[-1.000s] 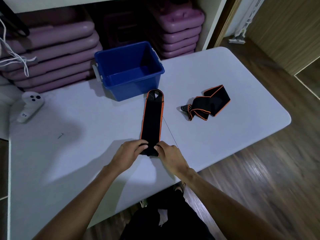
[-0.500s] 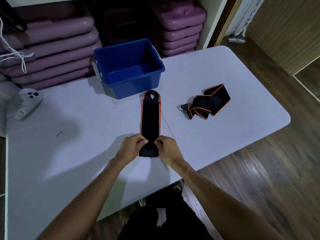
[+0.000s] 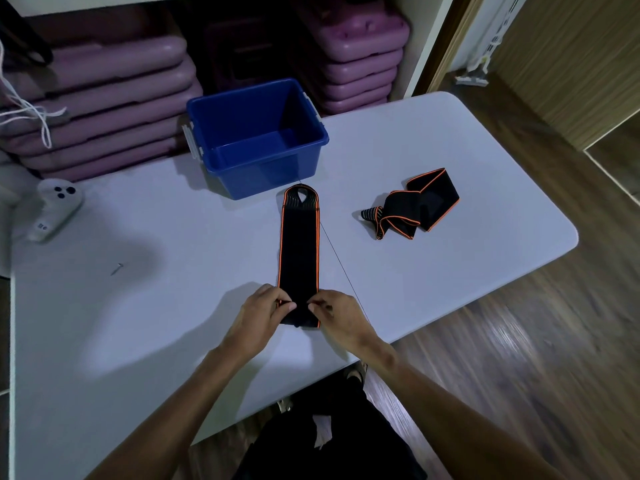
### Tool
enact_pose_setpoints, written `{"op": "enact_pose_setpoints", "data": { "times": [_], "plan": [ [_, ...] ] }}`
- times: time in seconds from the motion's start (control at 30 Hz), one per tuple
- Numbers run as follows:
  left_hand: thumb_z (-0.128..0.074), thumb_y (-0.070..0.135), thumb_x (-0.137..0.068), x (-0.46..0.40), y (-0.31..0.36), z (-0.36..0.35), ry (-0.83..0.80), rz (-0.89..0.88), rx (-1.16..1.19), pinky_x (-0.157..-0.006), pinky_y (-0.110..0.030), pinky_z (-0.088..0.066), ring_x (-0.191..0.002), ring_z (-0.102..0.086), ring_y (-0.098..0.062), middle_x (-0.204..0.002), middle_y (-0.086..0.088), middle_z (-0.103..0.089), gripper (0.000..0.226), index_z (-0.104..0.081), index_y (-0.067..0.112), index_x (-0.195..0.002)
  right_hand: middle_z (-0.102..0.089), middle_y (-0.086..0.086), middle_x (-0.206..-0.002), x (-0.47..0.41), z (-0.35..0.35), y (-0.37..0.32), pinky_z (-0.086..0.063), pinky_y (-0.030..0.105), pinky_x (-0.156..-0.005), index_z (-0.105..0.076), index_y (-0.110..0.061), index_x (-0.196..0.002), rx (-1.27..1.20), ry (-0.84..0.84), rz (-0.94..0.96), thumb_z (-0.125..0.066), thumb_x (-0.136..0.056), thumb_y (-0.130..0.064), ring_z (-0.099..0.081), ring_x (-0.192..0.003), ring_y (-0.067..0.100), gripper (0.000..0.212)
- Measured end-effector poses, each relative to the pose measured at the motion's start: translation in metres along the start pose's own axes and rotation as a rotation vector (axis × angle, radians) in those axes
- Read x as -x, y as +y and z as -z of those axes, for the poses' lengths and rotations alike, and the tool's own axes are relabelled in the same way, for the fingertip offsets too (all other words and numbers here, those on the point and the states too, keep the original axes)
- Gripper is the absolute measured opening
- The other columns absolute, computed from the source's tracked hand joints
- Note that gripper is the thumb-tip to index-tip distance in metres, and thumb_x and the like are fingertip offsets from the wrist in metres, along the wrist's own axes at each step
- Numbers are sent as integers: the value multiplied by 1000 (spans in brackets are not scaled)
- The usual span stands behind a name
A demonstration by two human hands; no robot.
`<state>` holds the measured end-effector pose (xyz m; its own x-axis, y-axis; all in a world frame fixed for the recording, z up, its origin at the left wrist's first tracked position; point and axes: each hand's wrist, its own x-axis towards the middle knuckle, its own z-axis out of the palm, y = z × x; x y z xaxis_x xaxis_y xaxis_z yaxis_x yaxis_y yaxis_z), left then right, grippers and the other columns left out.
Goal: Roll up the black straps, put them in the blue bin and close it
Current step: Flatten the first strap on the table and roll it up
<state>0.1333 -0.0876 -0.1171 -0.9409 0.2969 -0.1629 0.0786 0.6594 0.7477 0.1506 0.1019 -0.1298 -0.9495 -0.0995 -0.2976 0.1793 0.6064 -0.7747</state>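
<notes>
Hands, left (image 3: 258, 317) and right (image 3: 341, 317), each grip pinching the near end of the flat black strap (image 3: 299, 251) between them on the table (image 3: 138, 306).

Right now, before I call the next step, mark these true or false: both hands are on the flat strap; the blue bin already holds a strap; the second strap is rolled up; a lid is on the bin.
1. Both hands grip the near end of the long black strap with orange edging: true; left hand, right hand.
2. The blue plastic bin already holds a strap: false; nothing shows inside it.
3. The second black strap is rolled up: false; it lies loosely folded on the white table.
4. A lid is on the bin: false; it is open-topped.
</notes>
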Motion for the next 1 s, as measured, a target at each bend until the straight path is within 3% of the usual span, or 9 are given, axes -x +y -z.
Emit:
{"op": "enact_pose_setpoints", "data": {
  "times": [0.07, 0.13, 0.27, 0.37, 0.57, 0.7, 0.77, 0.87, 1.0],
  "plan": [
    [-58, 25, -93, -2, 1, -3, 3, 29, 7, -65, -22, -42, -73, -54, -11, -81, 2, -58, 12, -62, 15, -89, -69, -2, -88, 0, -5, 0, -53, 30, -74, -69, -16, -93, 7, 31, 0, -54, -96, -21, -62, -81, 12, 16],
    [-54, 24, -95, -7, 2, -7, 26, 60, 9, -61, -22, -37, -68, -50, -10, -75, 3, -56, 14, -58, 13, -86, -67, 1, -86, -5, -9, -2, -51, 35, -74, -67, -14, -90, 42, 79, 0, -50, -97, -19, -58, -83, 16, 19],
    [-49, 22, -97, -21, 4, -14, 84, 134, -38, -66, -24, -39, -79, -56, -17, -87, -2, -60, 14, -56, 11, -91, -64, 2, -87, -17, -9, -8, -48, 32, -70, -64, -15, -93, 79, 150, 21, -46, -98, -16, -54, -83, 17, 18],
    [-48, 20, -97, -26, 4, -17, 107, 126, -86, -69, -28, -43, -82, -57, -21, -90, -6, -61, 14, -57, 10, -93, -62, 1, -99, -15, -10, -10, -47, 29, -73, -59, -20, -110, 148, 169, 63, -46, -100, -20, -51, -92, 16, 17],
    [-53, 19, -95, -21, 3, -21, 189, 35, -280, -76, -38, -53, -90, -54, -27, -101, -12, -55, 14, -60, 7, -98, -55, 9, -133, 17, -18, 1, -54, 39, -77, -57, -22, -130, 631, 229, 259, -64, -91, -28, -53, -110, 30, 40],
    [-61, 20, -91, -16, 5, -15, 227, -30, -264, -72, -35, -54, -90, -54, -24, -104, -10, -52, 13, -61, 7, -94, -53, 9, -135, 23, -20, 4, -53, 36, -74, -51, -20, -136, 843, 181, 257, -68, -85, -40, -54, -111, 28, 58],
    [-59, 27, -91, -7, 1, -12, 183, -160, -356, -73, -33, -57, -91, -59, -21, -103, -7, -58, 21, -64, 8, -97, -58, 8, -129, 22, -19, 3, -54, 34, -71, -55, -19, -134, 893, 185, 262, -72, -82, -41, -58, -108, 26, 59],
    [-64, 42, -84, 13, -14, -2, 11, -269, -524, -79, -35, -58, -106, -61, -20, -123, -3, -61, 50, -59, 10, -123, -61, 5, -126, 20, -18, 2, -55, 31, -70, -59, -19, -132, 943, 200, 275, -76, -79, -35, -61, -104, 22, 58],
    [-82, 29, -72, 18, -22, 2, 2, -325, -687, -75, -35, -60, -103, -67, -23, -124, -6, -65, 60, -61, 10, -125, -59, 4, -129, 18, -17, 4, -53, 32, -74, -54, -17, -137, 977, 176, 331, -67, -88, -33, -60, -105, 21, 53]
  ]
}}
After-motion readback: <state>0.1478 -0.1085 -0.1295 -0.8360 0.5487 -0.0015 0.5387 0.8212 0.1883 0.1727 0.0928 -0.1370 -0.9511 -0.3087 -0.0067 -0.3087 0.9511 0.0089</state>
